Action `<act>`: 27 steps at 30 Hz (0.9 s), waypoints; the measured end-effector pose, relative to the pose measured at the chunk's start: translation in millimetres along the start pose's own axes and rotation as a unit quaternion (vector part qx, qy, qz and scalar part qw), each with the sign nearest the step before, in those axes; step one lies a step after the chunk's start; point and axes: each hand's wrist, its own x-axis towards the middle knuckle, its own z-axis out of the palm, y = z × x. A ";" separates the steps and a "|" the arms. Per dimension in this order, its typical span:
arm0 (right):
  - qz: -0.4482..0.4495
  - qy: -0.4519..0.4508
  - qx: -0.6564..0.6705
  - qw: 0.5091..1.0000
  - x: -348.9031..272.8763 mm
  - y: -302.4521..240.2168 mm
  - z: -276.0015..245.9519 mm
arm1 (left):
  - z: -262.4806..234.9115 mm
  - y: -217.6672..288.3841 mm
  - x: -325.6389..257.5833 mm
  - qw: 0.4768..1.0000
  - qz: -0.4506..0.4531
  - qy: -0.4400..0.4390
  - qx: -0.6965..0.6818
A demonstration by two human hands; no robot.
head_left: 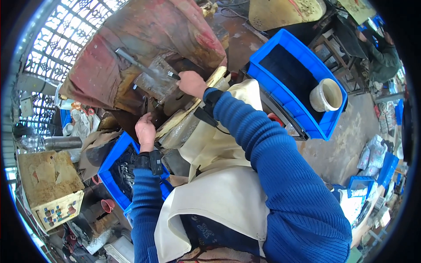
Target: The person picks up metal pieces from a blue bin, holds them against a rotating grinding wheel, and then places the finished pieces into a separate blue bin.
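Note:
My right hand (192, 84) is closed around a small dark metal piece (173, 76) with a pronged, shiny end, its tip by the edge of a worn grey metal block (153, 85). My left hand (144, 129), lower and to the left, pinches a thin dark metal piece (146, 104) that points up toward the block. A grey metal pipe (128, 58) slants down toward the block. Around this spot hangs a stained reddish cloth cover (149, 26). A rough wooden board (177, 118) runs between the block and my cream apron (215, 193).
At my left a blue bin (105, 166) holds dark metal parts. A larger blue tray (289, 39) at right has a white bucket (326, 95) in it. A control box (57, 210) with knobs stands far left. A person (383, 57) is at far right.

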 end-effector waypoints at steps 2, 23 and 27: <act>-0.060 -0.007 0.013 0.998 10.0 16.1 4.4 | -2.0 4.3 1.7 0.999 0.037 0.012 0.001; 0.093 -0.137 0.267 0.949 27.4 -23.6 -41.4 | -7.9 12.7 -5.5 0.996 0.053 0.045 0.058; -0.187 0.058 0.061 0.979 75.1 -79.7 -70.0 | -12.9 25.7 -5.9 0.999 0.002 0.038 0.035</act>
